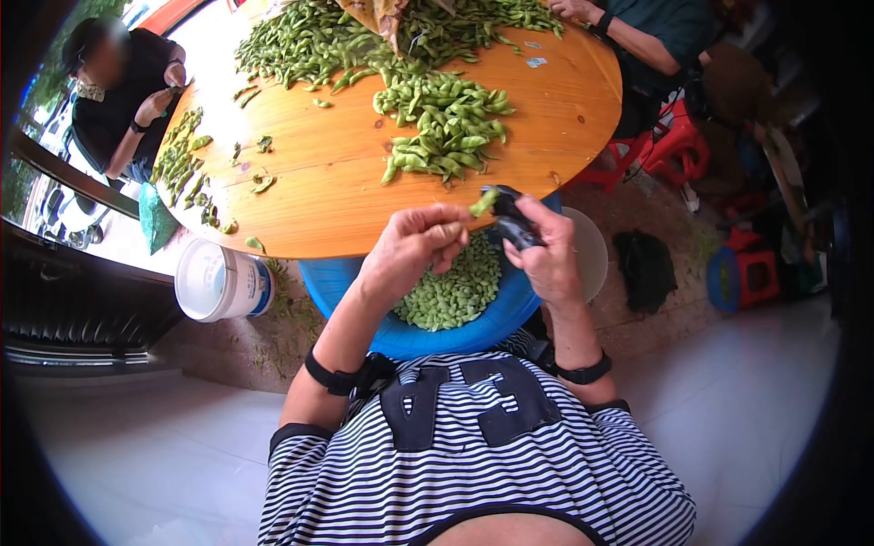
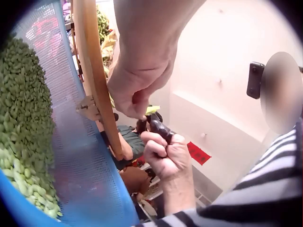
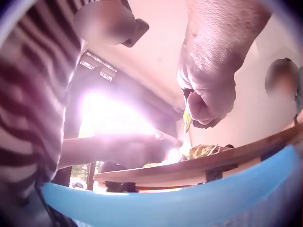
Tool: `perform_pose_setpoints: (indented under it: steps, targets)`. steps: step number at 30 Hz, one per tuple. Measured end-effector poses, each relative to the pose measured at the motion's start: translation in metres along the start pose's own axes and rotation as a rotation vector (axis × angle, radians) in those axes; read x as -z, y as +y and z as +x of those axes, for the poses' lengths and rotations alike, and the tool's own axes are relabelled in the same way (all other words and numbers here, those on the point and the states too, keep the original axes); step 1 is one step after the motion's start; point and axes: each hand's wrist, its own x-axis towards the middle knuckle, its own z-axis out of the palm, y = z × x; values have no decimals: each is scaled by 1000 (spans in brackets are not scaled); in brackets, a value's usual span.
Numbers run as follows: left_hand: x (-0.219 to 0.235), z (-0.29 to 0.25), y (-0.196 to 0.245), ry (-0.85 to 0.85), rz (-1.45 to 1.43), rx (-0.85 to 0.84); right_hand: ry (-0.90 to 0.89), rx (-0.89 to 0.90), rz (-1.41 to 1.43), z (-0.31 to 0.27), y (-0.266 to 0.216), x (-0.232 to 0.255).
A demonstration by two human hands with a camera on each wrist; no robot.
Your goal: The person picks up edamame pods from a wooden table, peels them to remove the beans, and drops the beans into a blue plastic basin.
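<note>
While the left hand point(image 1: 414, 246) pinches a green pod point(image 1: 483, 202) by its lower end, the right hand point(image 1: 544, 259) is clenched round dark scissors point(image 1: 513, 218) at the pod's tip, both above the blue basket point(image 1: 510, 305) of trimmed pods. With the blades so close to the left fingertips point(image 1: 455, 229), 1 hasty snip could nick them. A loose pinch might drop the pod past the basket; whether the blades already touch it seems unclear.

Green pod point(image 1: 484, 202) against black scissors point(image 1: 513, 221)
</note>
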Motion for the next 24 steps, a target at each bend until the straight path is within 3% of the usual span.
perform_pose_setpoints:
  steps: [1, 3, 4, 5, 7, 9, 10, 13, 17, 19, 21, 24]
  targets:
    - [2, -5, 1, 1, 1, 0, 25, 72, 5, -3, -1, 10]
    - [9, -14, 6, -296, 844, -306, 53, 132, -329, -7, -6, 50]
    - [4, -20, 25, -324, 1038, -275, 126, 162, -624, -9, -8, 69]
    - [8, -18, 30, -321, 1038, -276, 199, 191, -921, -11, -9, 87]
    - [17, -10, 42, 146, 1127, -285, 178, -9, -1176, -19, -7, 117]
    - [38, 19, 46, 411, 1343, -605, 168, -2, -1171, -19, -7, 123]
    - [42, 27, 53, 388, 1465, -715, 191, -25, -1116, -18, -14, 114]
    - [54, 47, 55, 314, 1494, -701, 208, 33, -1020, -8, -17, 90]
    - [57, 49, 58, 345, 1376, -497, 101, 73, -760, 8, -23, 48]
    - [47, 41, 61, 426, 1253, -416, 71, 88, -781, 19, -14, 45]
    - [40, 33, 60, 503, 1124, -330, 150, 276, -980, 27, 1, 54]
    - [36, 21, 54, 492, 948, -390, 224, 96, -1215, 20, -3, 91]
